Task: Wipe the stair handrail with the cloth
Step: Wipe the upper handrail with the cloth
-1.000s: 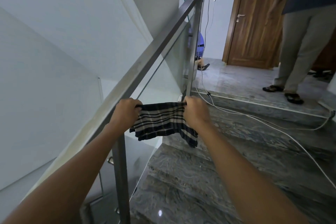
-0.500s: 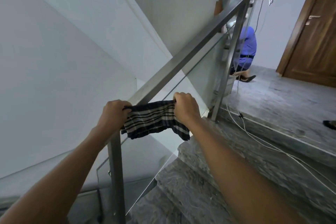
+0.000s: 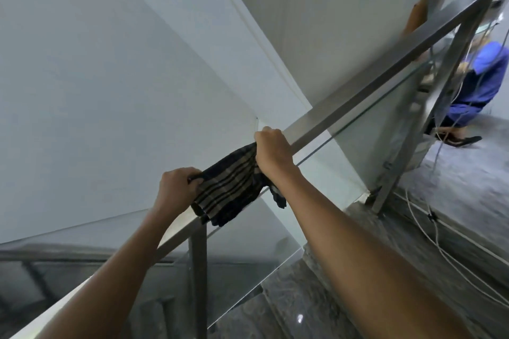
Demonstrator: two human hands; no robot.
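Gripping striped cloth draped over handrail: left hand, right hand.

Striped cloth over handrail, both hands gripping

Two hands — left hand, right hand — one cloth, one handrail, perhaps two posts.

Dark striped cloth draped over slanted steel handrail, bunched.
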